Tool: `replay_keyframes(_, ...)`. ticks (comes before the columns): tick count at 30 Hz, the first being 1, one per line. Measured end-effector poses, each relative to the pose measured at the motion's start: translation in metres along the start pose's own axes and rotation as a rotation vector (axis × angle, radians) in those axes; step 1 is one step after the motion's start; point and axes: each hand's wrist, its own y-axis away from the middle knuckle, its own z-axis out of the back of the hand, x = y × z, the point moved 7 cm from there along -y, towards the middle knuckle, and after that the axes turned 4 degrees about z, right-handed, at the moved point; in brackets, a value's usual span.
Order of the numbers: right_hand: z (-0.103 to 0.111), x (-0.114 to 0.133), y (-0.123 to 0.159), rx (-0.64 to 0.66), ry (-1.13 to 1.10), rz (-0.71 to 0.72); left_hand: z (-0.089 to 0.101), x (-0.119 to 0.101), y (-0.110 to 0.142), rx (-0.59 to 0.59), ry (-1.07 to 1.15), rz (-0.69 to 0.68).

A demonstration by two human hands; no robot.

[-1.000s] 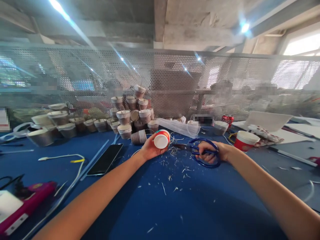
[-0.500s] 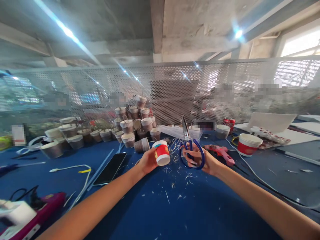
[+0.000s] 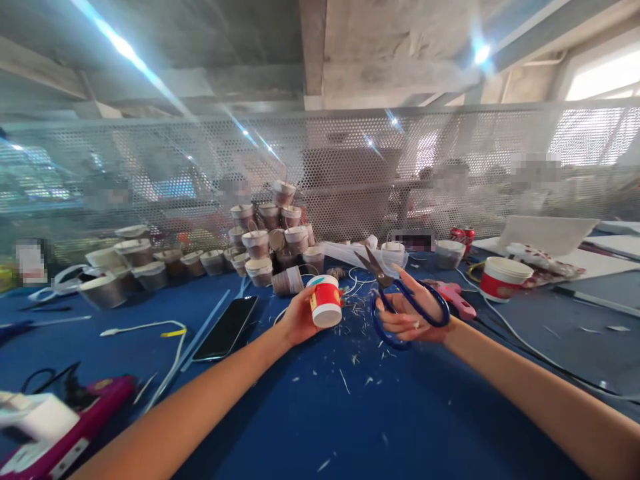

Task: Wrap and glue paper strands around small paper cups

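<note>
My left hand (image 3: 297, 316) is closed around a red and white paper cup (image 3: 327, 301), whose white base faces down and toward me. To its right, my right hand (image 3: 413, 313) has its fingers in the blue loops of a pair of scissors (image 3: 385, 280). The blades are spread apart and point up and left, away from the cup. Just behind my right wrist lies a pink glue gun (image 3: 461, 301), partly hidden. Pale string scraps (image 3: 356, 333) are scattered on the blue table (image 3: 320, 420) below both hands.
Several wrapped cups (image 3: 256, 243) are piled behind my left hand, with more (image 3: 105, 290) along the left. A phone (image 3: 227, 328), a cable (image 3: 175, 360) and a purple power strip (image 3: 95, 407) lie left. Red-banded cups (image 3: 505, 279) stand right. A perforated screen (image 3: 345, 180) closes the back.
The scissors swung upright away from the cup, then tilted left with their blades opening. The cup turned from showing its base to showing its red side. The camera view shifted slightly.
</note>
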Motion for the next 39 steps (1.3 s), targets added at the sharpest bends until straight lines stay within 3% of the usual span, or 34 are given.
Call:
replay_keyframes(3,0.016,-0.001,-0.005,-0.181,0.228,0.033,-0.003,0.002,0.003,-0.001,-0.023,0.0)
replay_keyframes(5,0.031,0.005,-0.005,-0.392,0.407,0.157,-0.004,0.001,0.004,0.005,-0.03,-0.015)
replay_keyframes(7,0.041,0.018,0.005,-0.639,0.686,0.344,-0.003,0.001,0.005,0.015,-0.032,-0.019)
replay_keyframes(9,0.035,0.031,0.017,-0.82,1.104,0.489,-0.003,0.002,0.004,0.057,-0.043,-0.008)
replay_keyframes(11,0.022,0.035,0.022,-0.876,1.55,0.482,-0.004,0.004,0.004,0.118,-0.063,0.005)
replay_keyframes(13,0.013,0.033,0.021,-0.872,1.891,0.378,-0.004,0.007,0.004,0.162,-0.084,0.012)
replay_keyframes(17,0.009,0.022,0.01,-0.811,2.248,0.14,0.001,0.014,0.004,0.167,-0.113,-0.003)
replay_keyframes(23,0.015,0.018,0.005,-0.859,2.387,-0.011,0.009,0.023,0.003,0.186,-0.166,0.051)
replay_keyframes(32,0.013,0.02,0.008,-0.851,2.429,-0.026,0.007,0.027,0.006,0.156,-0.248,0.125)
replay_keyframes(39,0.012,0.02,0.007,-0.827,2.395,-0.013,0.006,0.026,0.006,0.205,-0.293,0.128)
